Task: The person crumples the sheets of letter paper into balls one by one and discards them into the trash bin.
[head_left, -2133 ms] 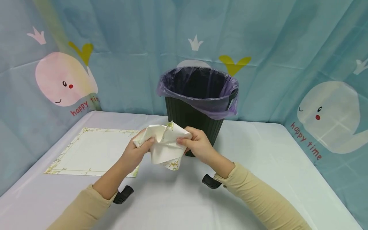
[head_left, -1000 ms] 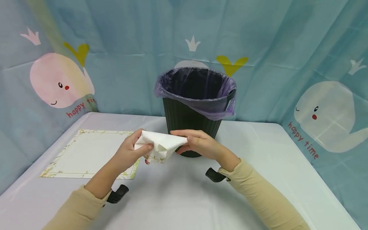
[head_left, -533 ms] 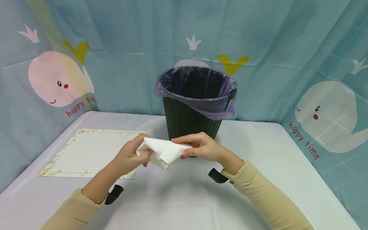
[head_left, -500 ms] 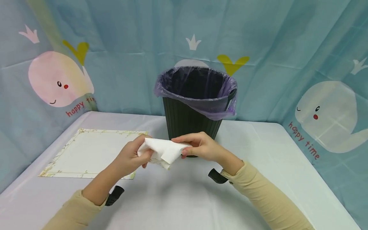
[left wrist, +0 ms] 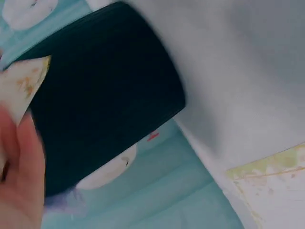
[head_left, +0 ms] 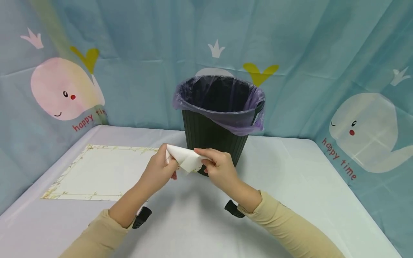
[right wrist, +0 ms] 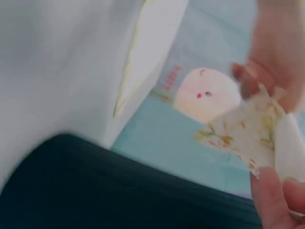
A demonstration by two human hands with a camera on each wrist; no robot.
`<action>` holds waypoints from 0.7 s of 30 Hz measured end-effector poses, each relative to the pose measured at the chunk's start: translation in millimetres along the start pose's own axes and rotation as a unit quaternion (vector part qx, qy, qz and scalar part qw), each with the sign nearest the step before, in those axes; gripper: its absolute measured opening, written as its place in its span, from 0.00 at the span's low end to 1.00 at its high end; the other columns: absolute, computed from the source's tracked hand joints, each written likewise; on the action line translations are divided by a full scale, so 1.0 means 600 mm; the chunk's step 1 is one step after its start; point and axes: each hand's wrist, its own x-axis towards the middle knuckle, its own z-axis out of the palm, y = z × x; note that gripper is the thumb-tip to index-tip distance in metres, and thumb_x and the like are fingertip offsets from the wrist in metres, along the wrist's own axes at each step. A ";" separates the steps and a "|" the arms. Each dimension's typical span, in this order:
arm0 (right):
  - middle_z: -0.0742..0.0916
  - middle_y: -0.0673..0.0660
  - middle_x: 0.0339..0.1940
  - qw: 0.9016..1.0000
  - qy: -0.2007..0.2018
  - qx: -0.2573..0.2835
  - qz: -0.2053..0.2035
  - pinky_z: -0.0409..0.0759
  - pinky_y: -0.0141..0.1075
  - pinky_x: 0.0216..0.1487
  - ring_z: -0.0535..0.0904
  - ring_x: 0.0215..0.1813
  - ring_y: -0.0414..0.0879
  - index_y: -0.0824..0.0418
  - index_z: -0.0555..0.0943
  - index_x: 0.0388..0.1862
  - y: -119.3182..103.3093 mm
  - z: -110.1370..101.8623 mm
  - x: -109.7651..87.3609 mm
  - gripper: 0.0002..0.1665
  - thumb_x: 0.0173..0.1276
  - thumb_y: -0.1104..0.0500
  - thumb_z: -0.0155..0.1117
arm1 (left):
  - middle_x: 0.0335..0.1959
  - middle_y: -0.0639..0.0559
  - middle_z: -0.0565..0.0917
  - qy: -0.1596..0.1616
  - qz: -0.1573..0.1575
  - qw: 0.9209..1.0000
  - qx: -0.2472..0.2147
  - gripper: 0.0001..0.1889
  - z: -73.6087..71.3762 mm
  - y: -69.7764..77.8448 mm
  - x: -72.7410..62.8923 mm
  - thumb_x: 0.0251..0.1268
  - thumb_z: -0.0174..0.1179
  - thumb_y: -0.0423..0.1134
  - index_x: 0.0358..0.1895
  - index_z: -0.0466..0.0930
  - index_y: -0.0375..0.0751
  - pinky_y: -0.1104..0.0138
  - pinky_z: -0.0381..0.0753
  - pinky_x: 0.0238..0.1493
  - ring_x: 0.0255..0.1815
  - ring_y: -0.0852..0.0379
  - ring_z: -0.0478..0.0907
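Note:
A crumpled sheet of white paper with a floral print is held up between both hands, in front of the trash bin. My left hand grips its left end, the thumb pressed over the fold. At the other end my right hand pinches it between fingers and thumb. In the right wrist view, a printed corner of the paper sticks out between the hands, with the white side folded back. The left wrist view has a pointed corner of the paper beyond the left fingers.
A flat sheet of paper with a leafy border lies on the left of the white table. Behind the hands stands the black trash bin, lined with a purple bag. A blue printed curtain surrounds the table.
The held paper has been folded into a smaller bundle. Both hands have come closer together and turned, with the right hand changing from a flatter hold to a pinch. The flat sheet stays put.

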 end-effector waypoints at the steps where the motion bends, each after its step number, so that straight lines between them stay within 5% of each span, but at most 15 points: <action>1: 0.87 0.65 0.42 1.000 0.004 -0.018 -0.016 0.81 0.32 0.26 0.81 0.29 0.54 0.74 0.84 0.46 0.000 0.000 0.000 0.20 0.55 0.84 0.58 | 0.38 0.38 0.78 -0.019 -0.002 0.999 -0.030 0.21 -0.003 0.001 0.001 0.67 0.47 0.31 0.61 0.58 0.29 0.62 0.77 0.26 0.25 0.51 0.78; 4: 0.87 0.64 0.40 0.992 0.006 -0.090 -0.086 0.83 0.32 0.34 0.84 0.35 0.53 0.74 0.83 0.46 -0.003 0.001 -0.002 0.22 0.53 0.85 0.59 | 0.50 0.34 0.75 -0.050 -0.035 0.991 -0.117 0.32 -0.007 0.006 0.004 0.71 0.51 0.37 0.71 0.48 0.28 0.61 0.81 0.38 0.37 0.50 0.81; 8: 0.86 0.66 0.45 0.979 -0.030 -0.123 -0.160 0.82 0.34 0.47 0.85 0.46 0.55 0.75 0.81 0.51 -0.010 0.006 0.001 0.22 0.55 0.80 0.64 | 0.53 0.37 0.74 0.025 -0.072 0.981 -0.180 0.30 -0.001 0.007 0.014 0.75 0.52 0.42 0.69 0.53 0.27 0.70 0.79 0.42 0.42 0.57 0.79; 12: 0.84 0.65 0.54 0.987 -0.143 0.012 -0.078 0.80 0.34 0.49 0.82 0.50 0.50 0.73 0.75 0.62 -0.006 -0.015 0.014 0.28 0.64 0.65 0.67 | 0.43 0.46 0.77 0.060 -0.048 0.974 -0.213 0.18 -0.005 0.000 0.019 0.77 0.49 0.38 0.58 0.62 0.25 0.73 0.77 0.38 0.36 0.65 0.78; 15: 0.79 0.63 0.61 0.972 -0.214 0.096 -0.011 0.76 0.39 0.51 0.76 0.55 0.47 0.69 0.69 0.68 0.002 -0.040 0.020 0.38 0.69 0.46 0.63 | 0.41 0.52 0.78 0.032 -0.026 0.970 -0.238 0.17 -0.013 -0.003 0.016 0.77 0.48 0.36 0.57 0.62 0.23 0.72 0.78 0.39 0.36 0.65 0.79; 21: 0.64 0.62 0.75 0.949 -0.278 0.145 0.000 0.71 0.49 0.60 0.63 0.70 0.51 0.69 0.58 0.74 0.010 -0.050 0.021 0.62 0.55 0.26 0.60 | 0.36 0.52 0.82 0.025 -0.020 0.970 -0.239 0.20 -0.007 0.006 0.008 0.69 0.61 0.36 0.52 0.63 0.25 0.72 0.78 0.40 0.36 0.64 0.79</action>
